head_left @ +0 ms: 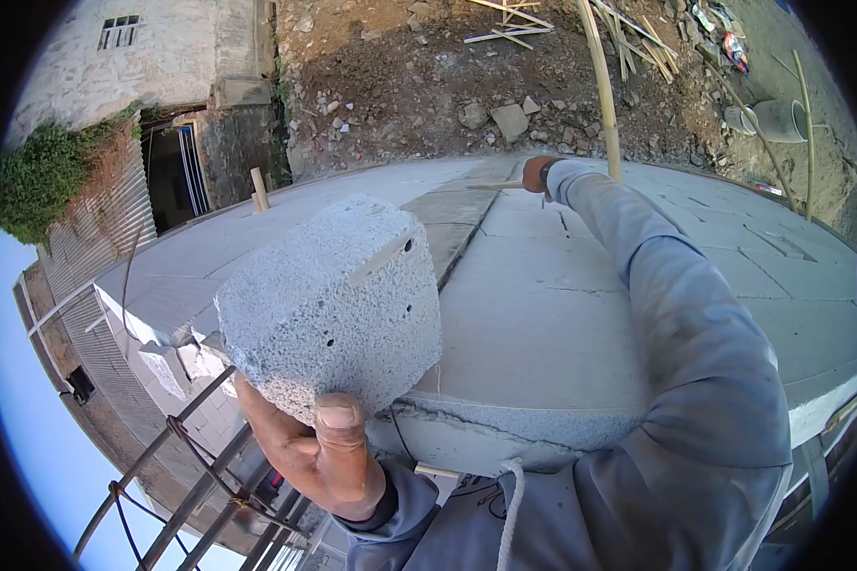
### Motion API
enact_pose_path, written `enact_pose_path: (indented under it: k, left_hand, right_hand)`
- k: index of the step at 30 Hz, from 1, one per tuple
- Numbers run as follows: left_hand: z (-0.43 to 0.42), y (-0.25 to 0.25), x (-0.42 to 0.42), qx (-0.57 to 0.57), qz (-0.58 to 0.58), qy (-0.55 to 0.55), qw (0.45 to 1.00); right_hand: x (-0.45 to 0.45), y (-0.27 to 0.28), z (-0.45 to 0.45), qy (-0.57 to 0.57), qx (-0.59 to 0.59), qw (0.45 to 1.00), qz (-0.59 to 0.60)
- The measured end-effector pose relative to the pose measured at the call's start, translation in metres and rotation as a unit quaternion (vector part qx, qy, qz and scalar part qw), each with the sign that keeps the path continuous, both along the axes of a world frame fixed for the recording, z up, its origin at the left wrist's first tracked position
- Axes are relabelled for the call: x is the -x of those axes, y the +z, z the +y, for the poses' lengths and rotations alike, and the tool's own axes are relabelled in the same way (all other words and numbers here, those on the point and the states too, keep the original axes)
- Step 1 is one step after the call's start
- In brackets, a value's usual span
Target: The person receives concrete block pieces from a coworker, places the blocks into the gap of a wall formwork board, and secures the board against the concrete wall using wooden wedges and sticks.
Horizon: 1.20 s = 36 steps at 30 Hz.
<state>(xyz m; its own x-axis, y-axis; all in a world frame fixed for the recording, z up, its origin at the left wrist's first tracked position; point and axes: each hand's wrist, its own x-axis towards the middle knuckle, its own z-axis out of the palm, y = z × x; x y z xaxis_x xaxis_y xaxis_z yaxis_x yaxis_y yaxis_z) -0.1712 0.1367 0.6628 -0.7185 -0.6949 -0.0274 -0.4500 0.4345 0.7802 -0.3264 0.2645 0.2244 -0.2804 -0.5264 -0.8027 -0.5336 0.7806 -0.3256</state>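
Observation:
A pale grey aerated concrete block (328, 305), rough and pitted with a few dark holes, is held up close to the camera. My left hand (328, 447) grips it from below, its thumb pressed against the near face and the other fingers mostly hidden. Far off, at the opposite side of the block wall (543, 324), my right hand (536, 177) is closed at the end of my outstretched arm. Something thin and light brown reaches leftward from that fist; its kind is too small to tell.
Tied steel bars (190, 476) rise at the lower left, near my left hand. A white rope (511, 514) hangs in front of me. Beyond the wall, a bamboo pole (600, 90) stands before rubble-strewn ground (400, 95). Broken block pieces (176, 366) lie at the wall's left end.

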Motion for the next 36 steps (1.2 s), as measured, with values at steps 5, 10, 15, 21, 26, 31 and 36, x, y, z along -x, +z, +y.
enact_pose_path:
  k: [5, 10, 15, 21, 26, 31, 36]
  left_hand:
    - [0.004, 0.000, 0.003, -0.002, 0.000, -0.003, 1.000]
    - [0.001, -0.003, 0.001, -0.018, 0.021, 0.000, 1.000]
    - [0.001, -0.002, 0.006, -0.035, 0.023, -0.013, 0.999]
    - [0.000, -0.003, 0.006, -0.017, 0.025, -0.023, 0.999]
    - [0.003, -0.004, 0.007, -0.024, 0.037, -0.016, 0.999]
    - [0.001, -0.004, 0.004, -0.014, 0.020, -0.014, 1.000]
    - [0.002, -0.003, 0.005, -0.008, 0.013, -0.004, 1.000]
  right_hand:
    - [0.008, -0.093, -0.002, 0.333, 0.036, 0.940, -0.067]
    - [-0.009, -0.054, -0.017, -0.059, -0.069, 0.996, 0.009]
    - [-0.025, 0.012, -0.010, -0.065, -0.028, 0.993, 0.089]
    - [-0.057, 0.013, -0.008, 0.016, -0.024, 0.994, 0.105]
    - [-0.031, 0.031, -0.003, -0.057, -0.022, 0.998, 0.024]
    - [-0.016, 0.024, -0.023, -0.029, -0.019, 0.999, 0.005]
    - [-0.011, -0.031, -0.033, -0.031, 0.008, 0.999, -0.034]
